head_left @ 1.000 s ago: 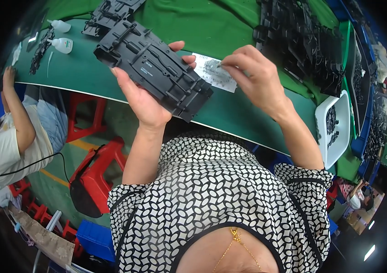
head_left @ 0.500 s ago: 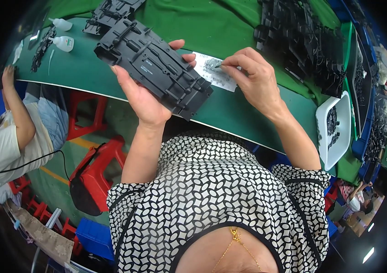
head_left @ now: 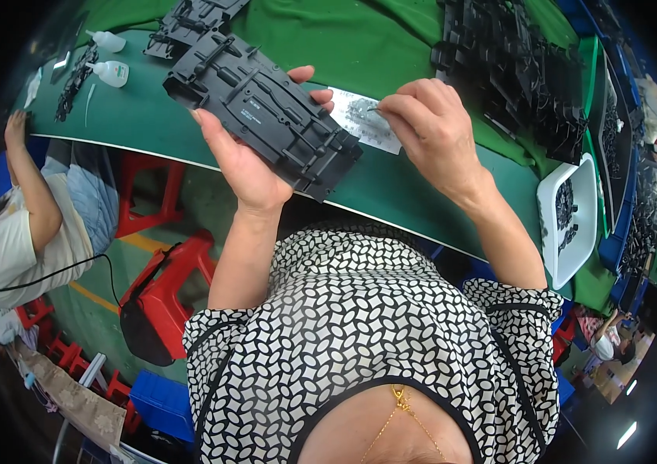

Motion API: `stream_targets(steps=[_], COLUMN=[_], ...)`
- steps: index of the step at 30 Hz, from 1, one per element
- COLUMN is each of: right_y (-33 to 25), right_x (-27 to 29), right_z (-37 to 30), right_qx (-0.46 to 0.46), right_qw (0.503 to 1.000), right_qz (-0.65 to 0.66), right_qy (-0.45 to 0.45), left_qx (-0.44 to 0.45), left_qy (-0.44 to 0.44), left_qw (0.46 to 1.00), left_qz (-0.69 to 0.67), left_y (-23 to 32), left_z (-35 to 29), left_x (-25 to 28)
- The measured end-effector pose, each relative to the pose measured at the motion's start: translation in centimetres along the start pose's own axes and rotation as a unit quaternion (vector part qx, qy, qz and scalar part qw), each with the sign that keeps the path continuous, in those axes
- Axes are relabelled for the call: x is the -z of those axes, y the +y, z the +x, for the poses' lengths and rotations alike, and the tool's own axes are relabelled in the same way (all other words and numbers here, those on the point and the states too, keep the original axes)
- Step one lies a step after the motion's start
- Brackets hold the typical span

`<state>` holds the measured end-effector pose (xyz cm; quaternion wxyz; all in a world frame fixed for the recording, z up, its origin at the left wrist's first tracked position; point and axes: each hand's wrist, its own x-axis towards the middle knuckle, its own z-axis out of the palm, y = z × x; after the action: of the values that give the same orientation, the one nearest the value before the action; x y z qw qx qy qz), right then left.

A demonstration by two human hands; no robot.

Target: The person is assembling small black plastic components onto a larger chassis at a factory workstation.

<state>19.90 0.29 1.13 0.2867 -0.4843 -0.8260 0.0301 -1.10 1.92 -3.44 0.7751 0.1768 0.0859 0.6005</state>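
Note:
My left hand [head_left: 250, 176] grips a long black moulded plastic part [head_left: 263, 116] from below, its ribbed face turned up and tilted. The fingers show beyond its far edge and the thumb lies along its near side. To the right, my right hand [head_left: 438, 138] is closed in a pinch over a printed white sheet [head_left: 381, 139] on the green table. A tiny dark piece sticks out at the fingertips, too small to name. Beside the fingertips, a small heap of tiny shiny pieces [head_left: 358, 107] lies on the sheet.
Another black moulded part [head_left: 189, 29] lies beyond the held one. White squeeze bottles [head_left: 112, 73] stand far left. Many black parts [head_left: 510, 73] are stacked at the right, near a white bin [head_left: 551, 255] of small black pieces. A co-worker's arm [head_left: 31, 178] rests at the left table edge.
My right hand has drawn slightly up and right from the heap, with the tiny piece at its fingertips. The left hand and the black part have barely moved.

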Motion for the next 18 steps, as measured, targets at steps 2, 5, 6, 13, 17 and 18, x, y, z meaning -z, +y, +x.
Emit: stream_targets(steps=[2, 5, 6, 13, 17, 18], right_y=[0.0, -0.1, -0.2, -3.9, -5.6, -5.9], right_x=[-0.1, 0.0, 0.3, 2.3, 1.0, 0.6], right_z=[0.0, -0.2, -0.1, -1.4, -1.8, -1.9], right_qx=[0.066, 0.098, 0.087, 0.049, 0.163, 0.177], right_qw=[0.995, 0.989, 0.993, 0.995, 0.98, 0.977], right_qz=[-0.069, -0.102, -0.077, 0.078, 0.096, 0.094], right_qy=[-0.023, -0.033, -0.013, 0.044, 0.066, 0.075], left_qx=[-0.001, -0.004, -0.005, 0.003, -0.01, -0.005], left_qy=[0.009, -0.011, -0.015, 0.058, 0.074, 0.079], left_qw=[1.0, 1.0, 1.0, 0.993, 0.993, 0.993], left_qz=[0.025, 0.003, 0.002, 0.105, 0.089, 0.085], left_y=[0.0, -0.1, 0.0, 0.1, -0.1, -0.1], left_z=[0.0, 0.0, 0.0, 0.1, 0.5, 0.4], left_x=[0.1, 0.3, 0.3, -1.3, -2.7, -3.1])
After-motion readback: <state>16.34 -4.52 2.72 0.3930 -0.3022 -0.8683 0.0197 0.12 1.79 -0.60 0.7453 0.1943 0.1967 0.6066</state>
